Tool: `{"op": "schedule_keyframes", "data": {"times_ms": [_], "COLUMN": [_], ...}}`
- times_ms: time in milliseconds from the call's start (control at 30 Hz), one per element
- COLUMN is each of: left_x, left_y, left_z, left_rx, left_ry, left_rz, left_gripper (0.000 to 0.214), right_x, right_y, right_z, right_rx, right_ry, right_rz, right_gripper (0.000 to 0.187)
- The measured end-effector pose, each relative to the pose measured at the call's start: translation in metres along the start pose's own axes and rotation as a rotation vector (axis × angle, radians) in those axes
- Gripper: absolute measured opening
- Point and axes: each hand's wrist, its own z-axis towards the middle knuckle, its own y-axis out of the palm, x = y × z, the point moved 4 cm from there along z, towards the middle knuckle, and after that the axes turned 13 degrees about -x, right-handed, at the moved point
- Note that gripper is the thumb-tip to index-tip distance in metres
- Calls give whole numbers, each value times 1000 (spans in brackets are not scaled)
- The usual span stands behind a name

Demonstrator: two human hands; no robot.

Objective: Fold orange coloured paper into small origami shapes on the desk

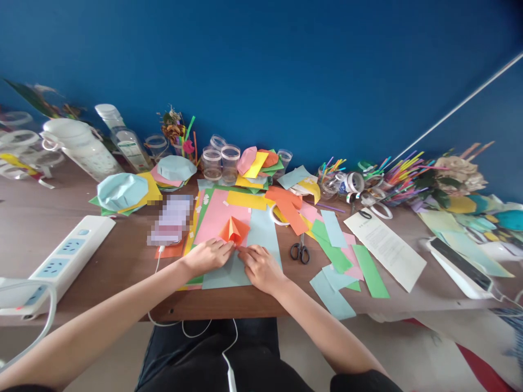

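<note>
An orange piece of folded paper (235,228) lies on a pile of coloured sheets at the middle of the desk, its near side raised in a small pocket. My left hand (210,256) pinches its lower left edge. From the other side my right hand (260,267) presses its curled fingers at the lower right edge. Both sets of fingertips almost meet at the near corner, and they hide part of it. Under the hands is a light blue sheet (226,275), with a pink sheet (210,218) to the left.
Black-handled scissors (300,252) lie right of my hands, beside green strips (371,271) and blue scraps. A phone (171,220) and a white power strip (75,256) are on the left. Plastic cups (220,163), folded paper shapes and straws line the blue wall.
</note>
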Motion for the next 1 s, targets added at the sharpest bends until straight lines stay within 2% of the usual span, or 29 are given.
{"op": "schedule_keyframes", "data": {"times_ms": [200,333,567,800,900,1000], "left_x": [0,5,4,3,3,-1], "left_y": [1,-1,-5,2,3,-2], "left_z": [4,1,-3,-9,-11,-9], "left_rx": [-133,-218,-139,-153,-154,-100], "left_ry": [41,3,-27,-29,-14,26], "left_rz": [-12,-15,-84,-157,-165,-211], "left_gripper": [23,29,34,36,36,32], "right_x": [1,0,0,0,0,1], "right_y": [0,0,0,-1,0,1], "right_z": [0,0,0,0,0,0], "right_rx": [-24,-21,-14,-20,-16,1], "right_ry": [9,-1,-6,2,3,1], "right_rz": [4,-4,6,5,7,7], "right_gripper": [34,35,34,32,33,35]}}
